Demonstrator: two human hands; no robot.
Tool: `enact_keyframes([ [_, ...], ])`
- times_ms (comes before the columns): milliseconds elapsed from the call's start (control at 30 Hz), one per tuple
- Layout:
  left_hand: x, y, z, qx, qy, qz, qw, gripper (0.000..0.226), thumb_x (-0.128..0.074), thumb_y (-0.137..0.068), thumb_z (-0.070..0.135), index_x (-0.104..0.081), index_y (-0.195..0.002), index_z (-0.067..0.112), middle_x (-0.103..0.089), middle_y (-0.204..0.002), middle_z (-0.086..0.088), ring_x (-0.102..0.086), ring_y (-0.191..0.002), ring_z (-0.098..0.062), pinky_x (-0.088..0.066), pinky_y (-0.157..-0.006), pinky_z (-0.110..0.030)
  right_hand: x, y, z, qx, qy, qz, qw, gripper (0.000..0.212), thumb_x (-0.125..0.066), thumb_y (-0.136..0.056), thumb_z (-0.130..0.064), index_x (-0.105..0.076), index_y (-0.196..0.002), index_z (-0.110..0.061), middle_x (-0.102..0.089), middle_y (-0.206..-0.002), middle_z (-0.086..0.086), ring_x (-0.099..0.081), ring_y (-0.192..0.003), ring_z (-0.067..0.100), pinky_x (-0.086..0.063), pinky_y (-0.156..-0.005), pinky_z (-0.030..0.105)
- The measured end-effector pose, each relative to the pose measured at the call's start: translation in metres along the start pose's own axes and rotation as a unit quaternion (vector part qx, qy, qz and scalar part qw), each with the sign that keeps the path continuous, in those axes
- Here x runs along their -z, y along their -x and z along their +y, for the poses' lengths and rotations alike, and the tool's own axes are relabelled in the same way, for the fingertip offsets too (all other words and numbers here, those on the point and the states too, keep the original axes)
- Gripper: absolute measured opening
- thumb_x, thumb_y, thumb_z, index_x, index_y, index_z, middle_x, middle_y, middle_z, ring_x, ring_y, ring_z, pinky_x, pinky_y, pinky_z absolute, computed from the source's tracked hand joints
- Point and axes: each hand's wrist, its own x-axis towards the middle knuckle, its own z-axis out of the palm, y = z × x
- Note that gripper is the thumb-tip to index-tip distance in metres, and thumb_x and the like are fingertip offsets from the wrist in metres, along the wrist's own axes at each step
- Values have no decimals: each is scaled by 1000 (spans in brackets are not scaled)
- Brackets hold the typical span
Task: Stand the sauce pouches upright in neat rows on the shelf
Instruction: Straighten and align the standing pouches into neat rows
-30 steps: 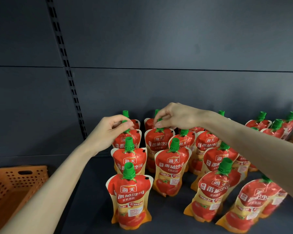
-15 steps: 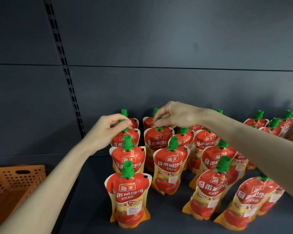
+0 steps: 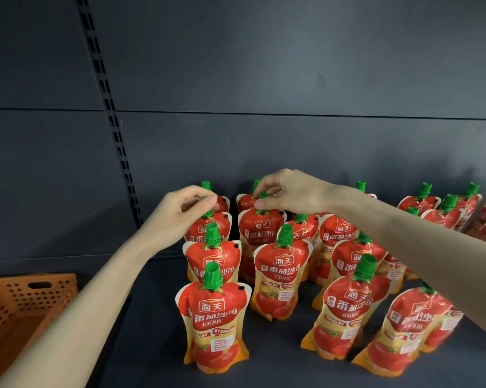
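Several red and orange tomato sauce pouches with green caps stand upright in rows on the dark shelf (image 3: 152, 345). My left hand (image 3: 180, 217) pinches the green cap of the second-from-back pouch in the left row (image 3: 216, 228). My right hand (image 3: 289, 191) pinches the cap of the neighbouring pouch (image 3: 260, 231) in the second row. The nearest pouch of the left row (image 3: 213, 320) stands alone at the front. Pouches at the front right (image 3: 404, 331) lean slightly.
An orange perforated basket (image 3: 23, 303) sits at the lower left beside the shelf. A slotted upright rail (image 3: 107, 107) runs down the dark back panel. More pouches (image 3: 446, 211) stand at the far right near the back wall.
Both hands stay on the same two caps; the view has shifted slightly, with little visible movement of the pouches.
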Motion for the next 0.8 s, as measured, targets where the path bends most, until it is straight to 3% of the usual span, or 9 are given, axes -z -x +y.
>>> enact_keyframes([
  [133, 6, 5, 6, -40, -38, 71, 996, 15, -57, -86, 36, -65, -98, 31, -66, -102, 13, -60, -100, 0, -48, -90, -22, 4, 13, -3, 17, 10, 58, 998, 31, -61, -88, -33, -62, -114, -16, -66, -113, 0, -62, -102, 10, -48, -90, 23],
  [233, 8, 18, 18, -97, -42, 106, 989, 15, -58, -85, 40, -67, -93, 31, -66, -99, 14, -61, -98, -2, -47, -85, -16, 10, 29, -8, 45, -30, 119, 991, 20, -65, -85, -32, -68, -100, -19, -70, -101, -5, -64, -94, 5, -50, -92, 26],
  [333, 2, 33, 32, -80, 5, 39, 996, 18, -60, -85, 38, -69, -92, 24, -71, -94, 12, -65, -93, -2, -48, -78, -11, 13, 49, -13, 38, -101, 18, 994, 25, -68, -81, -34, -69, -101, -18, -72, -97, -6, -67, -91, 4, -51, -91, 23],
  [467, -9, 42, 31, -15, 30, -57, 998, 28, -54, -81, 33, -69, -99, 18, -73, -95, 6, -67, -93, -6, -52, -76, -16, 3, 58, -13, 7, -48, -101, 994, 36, -68, -82, -32, -63, -116, -21, -66, -105, -14, -62, -93, -1, -49, -87, 17],
  [567, -11, 46, 25, 25, 69, -64, 995, 29, -55, -80, 31, -68, -102, 18, -72, -98, 5, -68, -93, -8, -53, -71, -17, -1, 58, -13, 13, -11, -90, 996, 26, -65, -86, -27, -66, -111, -21, -61, -92, -21, -58, -84, -2, -45, -63, 4],
  [700, -14, 48, 22, 36, 91, -45, 994, 25, -55, -77, 33, -69, -91, 19, -71, -95, 3, -68, -90, -8, -52, -68, -16, -6, 52, -14, 28, -8, -47, 998, 16, -67, -85, -24, -70, -101, -23, -71, -99, -4, -65, -90, 5, -52, -84, 20],
  [800, -14, 47, 20, 30, 85, -38, 995, 24, -54, -77, 35, -68, -89, 19, -72, -91, 6, -68, -87, -7, -51, -68, -16, -8, 48, -16, 37, -14, -45, 998, 15, -65, -87, -23, -71, -101, -22, -69, -95, -10, -62, -84, -2, -48, -77, 9],
])
